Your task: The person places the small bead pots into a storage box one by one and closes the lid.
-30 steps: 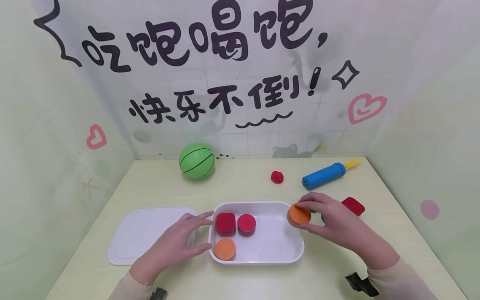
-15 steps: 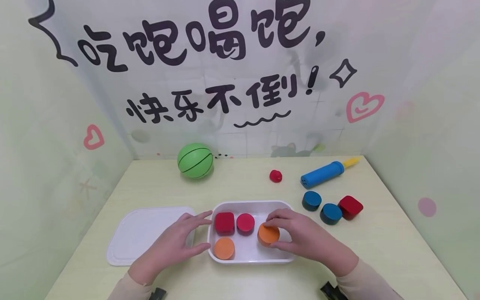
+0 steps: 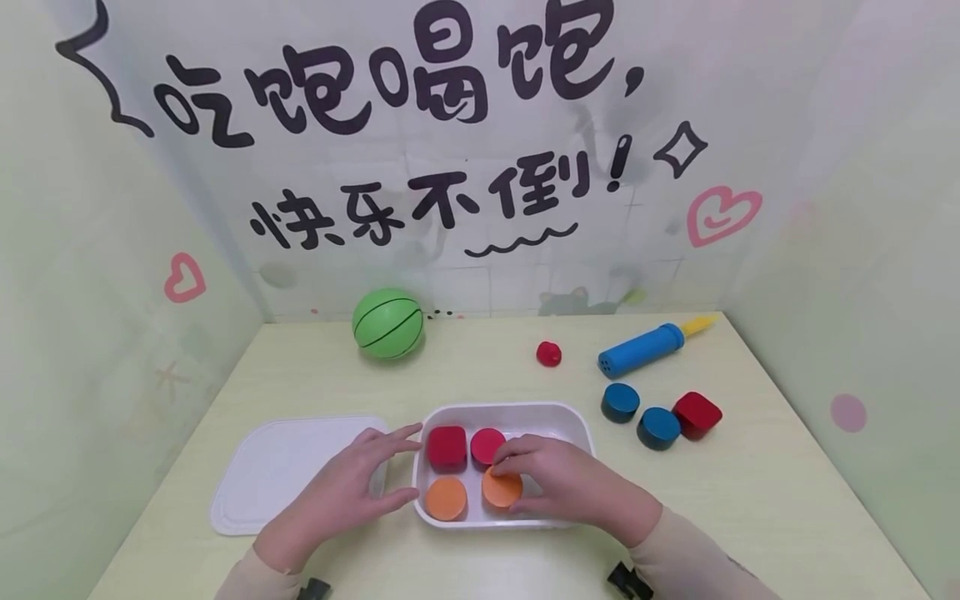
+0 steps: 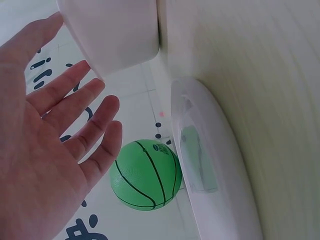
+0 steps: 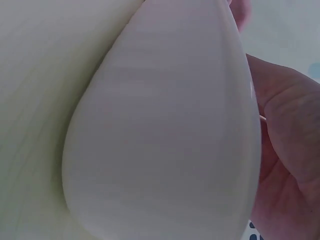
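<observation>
A pale counter (image 3: 480, 567) carries everything. On it sits a white box (image 3: 540, 421), with a flat white lid (image 3: 285, 467) to its left. The left hand (image 3: 337, 483) has its fingers spread apart, tips at the box's left rim; the right hand (image 3: 566, 483) is clamped, thumb and fingers, on an orange block (image 3: 501, 492) inside the box. Toward the back rest a green ball (image 3: 388, 325) and a blue pump (image 3: 641, 350). The box also holds a red square block (image 3: 447, 448), a round red block (image 3: 487, 444) and a 2nd orange block (image 3: 446, 498), left of the held piece. Right of the box lie another red block (image 3: 698, 415) and 2 round blue blocks (image 3: 621, 402). Behind the box is a small red lump (image 3: 549, 354).
</observation>
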Action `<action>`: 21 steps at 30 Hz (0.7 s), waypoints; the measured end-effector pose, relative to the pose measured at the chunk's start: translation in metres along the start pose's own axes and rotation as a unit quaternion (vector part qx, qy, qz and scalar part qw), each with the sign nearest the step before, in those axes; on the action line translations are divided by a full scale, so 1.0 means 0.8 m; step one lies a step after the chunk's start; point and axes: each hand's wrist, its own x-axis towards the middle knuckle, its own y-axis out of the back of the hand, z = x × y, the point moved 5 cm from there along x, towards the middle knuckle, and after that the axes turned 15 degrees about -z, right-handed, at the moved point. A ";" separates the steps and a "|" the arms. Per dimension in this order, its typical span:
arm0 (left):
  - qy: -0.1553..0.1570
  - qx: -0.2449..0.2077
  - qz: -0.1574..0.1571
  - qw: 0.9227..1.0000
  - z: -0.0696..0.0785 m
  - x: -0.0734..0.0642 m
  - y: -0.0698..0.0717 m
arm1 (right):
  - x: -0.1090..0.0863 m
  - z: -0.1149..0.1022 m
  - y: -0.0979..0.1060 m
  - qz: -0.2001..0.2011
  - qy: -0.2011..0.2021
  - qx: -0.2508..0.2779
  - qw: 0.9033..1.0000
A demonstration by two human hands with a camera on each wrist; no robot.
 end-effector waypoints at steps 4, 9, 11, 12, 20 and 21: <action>0.000 0.001 -0.005 1.000 0.000 0.001 0.001 | 0.008 -0.001 -0.005 -0.004 0.009 0.001 1.000; 0.001 0.004 -0.002 1.000 -0.001 0.000 0.001 | 0.014 -0.004 -0.007 -0.008 0.021 -0.008 1.000; 0.001 0.003 0.000 1.000 -0.001 -0.001 0.001 | 0.016 -0.005 -0.008 -0.011 0.025 -0.012 1.000; 0.000 0.003 0.000 1.000 -0.001 -0.001 0.001 | 0.017 -0.005 -0.009 -0.012 0.027 -0.015 0.999; -0.002 -0.002 0.002 1.000 -0.002 -0.001 -0.001 | 0.023 -0.005 -0.014 -0.019 0.034 -0.031 0.999; -0.003 -0.002 0.003 1.000 -0.002 -0.001 -0.001 | 0.023 -0.004 -0.014 -0.020 0.033 -0.032 0.999</action>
